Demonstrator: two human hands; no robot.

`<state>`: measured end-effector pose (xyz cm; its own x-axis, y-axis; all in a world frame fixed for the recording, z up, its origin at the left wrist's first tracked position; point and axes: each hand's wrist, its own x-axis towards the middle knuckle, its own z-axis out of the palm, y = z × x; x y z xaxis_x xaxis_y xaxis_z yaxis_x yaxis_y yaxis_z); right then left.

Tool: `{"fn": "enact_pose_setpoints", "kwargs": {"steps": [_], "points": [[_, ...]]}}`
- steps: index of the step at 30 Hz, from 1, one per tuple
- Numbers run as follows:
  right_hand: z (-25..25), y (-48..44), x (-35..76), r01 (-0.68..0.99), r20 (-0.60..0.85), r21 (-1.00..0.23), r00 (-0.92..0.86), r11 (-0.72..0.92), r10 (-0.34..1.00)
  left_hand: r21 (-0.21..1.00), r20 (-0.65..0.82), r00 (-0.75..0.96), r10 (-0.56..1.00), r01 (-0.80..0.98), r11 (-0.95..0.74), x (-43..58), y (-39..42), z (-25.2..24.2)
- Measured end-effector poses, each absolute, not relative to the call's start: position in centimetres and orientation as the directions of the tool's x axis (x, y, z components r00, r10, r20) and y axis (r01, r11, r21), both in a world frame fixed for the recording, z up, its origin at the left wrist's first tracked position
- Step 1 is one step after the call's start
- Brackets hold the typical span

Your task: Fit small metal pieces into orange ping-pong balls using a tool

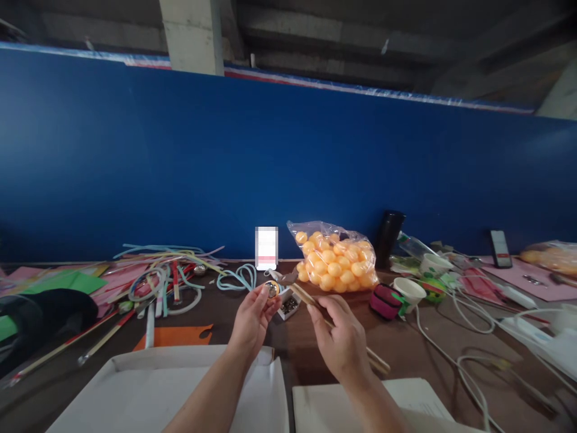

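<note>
My left hand (252, 316) pinches a small round piece (271, 290) with an orange-yellow rim and a shiny, metallic-looking middle. My right hand (340, 334) is wrapped round the wooden handle (376, 361) of a hammer, which slants down to the right. Its dark head (288, 278) is just above and to the right of the round piece; whether they touch I cannot tell. Behind and between both hands a small white box (288, 305) holds many little dark metal bits, too small to name. Fingers cover part of the round piece.
A clear bag of orange balls (338, 264) stands behind my right hand. White cartons (180, 391) lie in front. Tubes and coloured paper (169, 285) crowd the left. A pink pouch (386, 302), a paper cup (409, 293) and white cables (471, 361) are on the right.
</note>
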<state>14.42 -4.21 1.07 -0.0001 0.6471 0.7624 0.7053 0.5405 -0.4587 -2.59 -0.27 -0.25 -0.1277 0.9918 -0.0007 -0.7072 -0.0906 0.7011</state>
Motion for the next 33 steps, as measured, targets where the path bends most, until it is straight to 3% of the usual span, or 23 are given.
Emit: {"fn": "enact_pose_setpoints", "kwargs": {"steps": [5,33], "points": [[0.64,-4.05,14.47,0.766,0.717,-0.438,-0.018,0.47,0.697,0.719,-0.008,-0.136,0.991,-0.689,-0.089,-2.58,-0.12,-0.36],[1.17,-4.31,14.38,0.724,0.765,-0.458,0.026,0.516,0.644,0.72,0.032,-0.105,0.994,-0.687,-0.095,-2.79,-0.35,-0.05]]}}
